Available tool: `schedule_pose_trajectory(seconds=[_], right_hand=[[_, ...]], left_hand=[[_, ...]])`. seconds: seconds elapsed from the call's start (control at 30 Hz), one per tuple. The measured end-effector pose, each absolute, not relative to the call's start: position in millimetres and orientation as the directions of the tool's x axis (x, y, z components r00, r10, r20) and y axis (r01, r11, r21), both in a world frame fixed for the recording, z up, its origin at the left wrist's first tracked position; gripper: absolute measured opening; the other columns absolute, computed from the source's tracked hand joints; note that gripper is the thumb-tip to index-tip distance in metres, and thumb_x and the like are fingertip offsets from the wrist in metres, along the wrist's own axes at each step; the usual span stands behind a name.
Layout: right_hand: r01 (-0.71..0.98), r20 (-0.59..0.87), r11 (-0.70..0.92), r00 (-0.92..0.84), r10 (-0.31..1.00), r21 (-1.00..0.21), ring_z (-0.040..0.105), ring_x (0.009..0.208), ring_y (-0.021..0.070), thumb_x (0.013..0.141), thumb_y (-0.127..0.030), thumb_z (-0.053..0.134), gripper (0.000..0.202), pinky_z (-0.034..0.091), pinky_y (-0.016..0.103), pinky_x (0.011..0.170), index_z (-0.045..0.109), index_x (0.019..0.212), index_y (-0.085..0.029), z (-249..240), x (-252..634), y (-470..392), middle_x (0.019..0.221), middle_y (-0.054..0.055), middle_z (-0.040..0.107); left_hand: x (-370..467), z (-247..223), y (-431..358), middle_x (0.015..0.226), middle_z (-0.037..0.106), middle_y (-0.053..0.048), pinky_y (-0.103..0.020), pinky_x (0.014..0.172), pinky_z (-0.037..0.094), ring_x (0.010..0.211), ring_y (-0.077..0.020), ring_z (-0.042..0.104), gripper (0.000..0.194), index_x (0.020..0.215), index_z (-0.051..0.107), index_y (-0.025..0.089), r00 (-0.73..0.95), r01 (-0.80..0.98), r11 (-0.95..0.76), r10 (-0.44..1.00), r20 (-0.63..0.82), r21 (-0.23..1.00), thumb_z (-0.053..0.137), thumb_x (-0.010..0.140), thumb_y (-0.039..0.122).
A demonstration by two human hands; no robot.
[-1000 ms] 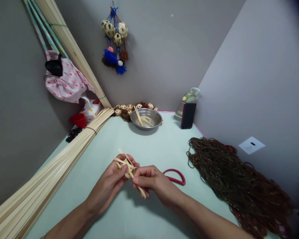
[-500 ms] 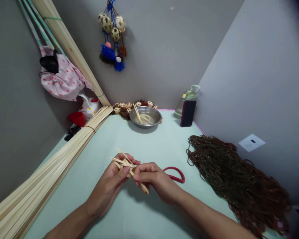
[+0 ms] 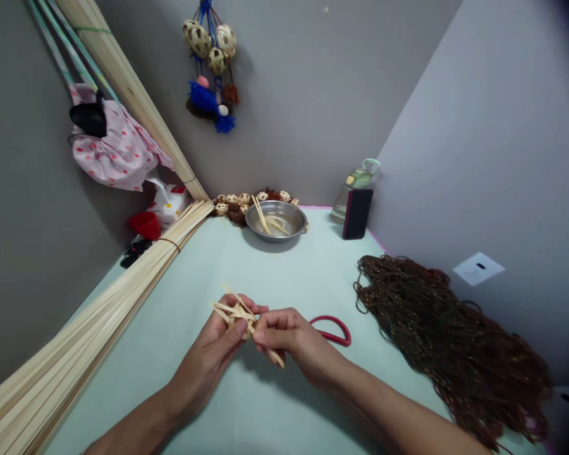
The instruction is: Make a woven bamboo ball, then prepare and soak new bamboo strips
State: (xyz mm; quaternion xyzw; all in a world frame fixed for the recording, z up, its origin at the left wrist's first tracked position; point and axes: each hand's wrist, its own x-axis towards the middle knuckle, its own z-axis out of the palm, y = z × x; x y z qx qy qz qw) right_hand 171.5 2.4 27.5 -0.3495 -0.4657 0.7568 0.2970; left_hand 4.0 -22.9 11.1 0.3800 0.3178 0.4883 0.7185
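A small open weave of pale bamboo strips (image 3: 238, 313) is held above the table between both hands. My left hand (image 3: 220, 338) is closed on it, the thumb pressing its near side and the fingers behind. On the right of the weave, my right hand (image 3: 284, 332) pinches strips between thumb and forefinger; strip ends stick out below that hand. Other loose ends point up and left from the weave. Just beyond my right hand lies a red handle (image 3: 344, 332), its other part hidden behind the hand.
A metal bowl (image 3: 301, 234) of water with strips stands at the back, by finished woven balls (image 3: 232, 199). Long bamboo strips (image 3: 123, 291) run along the left. Dark cord (image 3: 436, 328) lies right. A phone (image 3: 358, 215) leans on a bottle (image 3: 340, 205).
The camera view has shifted slightly. Both hands keep their grip on the weave, with barely any visible movement.
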Motion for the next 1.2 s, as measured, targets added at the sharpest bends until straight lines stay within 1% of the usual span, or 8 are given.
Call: schedule_pose_trajectory(seconds=[0.1,0.27,0.47,0.53,0.7,0.9,1.03,1.2], right_hand=[[-0.15,-0.195,-0.324,-0.544,0.816,-0.934,0.033,0.042,0.0072,0.072,-0.045,0.076,0.036,0.022,0.024,0.046,0.058,0.062,-0.016,27.1,168.4,1.2,0.046,-0.007,0.044],[-0.103,-0.128,-0.218,-0.546,0.828,-0.97,0.036,0.051,0.0086,0.078,-0.052,0.073,0.041,0.025,0.024,0.051,0.057,0.067,-0.016,32.9,169.2,3.2,0.055,-0.006,0.046],[0.019,-0.119,-0.135,-0.606,0.786,-0.991,0.045,0.07,0.0122,0.082,-0.049,0.072,0.035,0.033,0.027,0.067,0.065,0.073,-0.016,38.4,183.4,7.6,0.079,-0.001,0.055],[0.025,-0.101,-0.108,-0.604,0.791,-0.994,0.045,0.07,0.0127,0.083,-0.049,0.071,0.035,0.033,0.028,0.068,0.066,0.072,-0.016,36.3,182.8,7.6,0.079,-0.001,0.054],[-0.033,0.07,0.062,-0.541,0.838,-0.998,0.05,0.08,0.0163,0.086,-0.042,0.069,0.033,0.037,0.029,0.077,0.064,0.066,-0.017,28.0,168.4,1.5,0.077,0.001,0.055],[0.037,0.157,0.193,-0.442,0.883,-0.981,0.054,0.087,0.0178,0.089,-0.028,0.065,0.024,0.039,0.03,0.082,0.062,0.067,-0.018,25.5,166.9,-2.2,0.08,0.001,0.056],[0.04,0.154,0.188,-0.423,0.893,-0.981,0.055,0.113,0.024,0.089,-0.026,0.066,0.026,0.038,0.033,0.094,0.062,0.064,-0.02,30.1,169.6,-0.5,0.079,0.003,0.06],[0.089,0.104,0.147,-0.373,0.922,-0.985,0.058,0.107,0.0247,0.087,-0.028,0.068,0.025,0.04,0.034,0.091,0.063,0.063,-0.02,32.1,168.2,-0.2,0.082,0.004,0.061]], left_hand=[[7.3,8.2,-24.4,0.125,0.058,-0.005,-0.033,0.1,0.044,0.131,-0.0257,0.047,0.017,0.112,0.057,0.027,0.289,-0.472,0.192,0.956,-0.055,0.86,0.059,0.096,0.03],[6.3,15.3,-19.8,0.12,0.06,-0.005,-0.036,0.104,0.044,0.132,-0.0268,0.047,0.013,0.107,0.058,0.025,0.262,-0.509,0.253,0.956,-0.132,0.822,0.057,0.097,0.032],[-1.1,21.1,-11.5,0.118,0.057,-0.002,-0.039,0.108,0.044,0.132,-0.0269,0.048,0.012,0.105,0.062,0.024,0.161,-0.56,0.162,0.983,-0.085,0.812,0.057,0.097,0.031],[-1.4,19.2,-11.3,0.117,0.058,-0.002,-0.038,0.109,0.043,0.132,-0.0262,0.048,0.014,0.106,0.063,0.024,0.158,-0.573,0.168,0.983,-0.093,0.802,0.056,0.097,0.032],[1.3,18.3,-14.7,0.117,0.063,-0.004,-0.037,0.106,0.043,0.129,-0.0248,0.051,0.018,0.111,0.06,0.026,0.221,-0.55,0.255,0.963,-0.156,0.795,0.053,0.099,0.037],[0.4,18.6,-13.7,0.119,0.064,-0.003,-0.032,0.101,0.045,0.124,-0.0223,0.055,0.017,0.111,0.057,0.027,0.233,-0.483,0.2,0.968,-0.095,0.852,0.057,0.097,0.036],[0.9,12.6,-16.0,0.121,0.063,-0.003,-0.03,0.1,0.043,0.125,-0.021,0.053,0.018,0.113,0.055,0.028,0.271,-0.469,0.194,0.96,-0.068,0.862,0.057,0.097,0.036],[0.9,9.0,-19.7,0.13,0.059,-0.004,-0.032,0.105,0.038,0.128,-0.0226,0.049,0.021,0.114,0.055,0.027,0.251,-0.368,0.122,0.967,-0.028,0.922,0.06,0.095,0.037]])
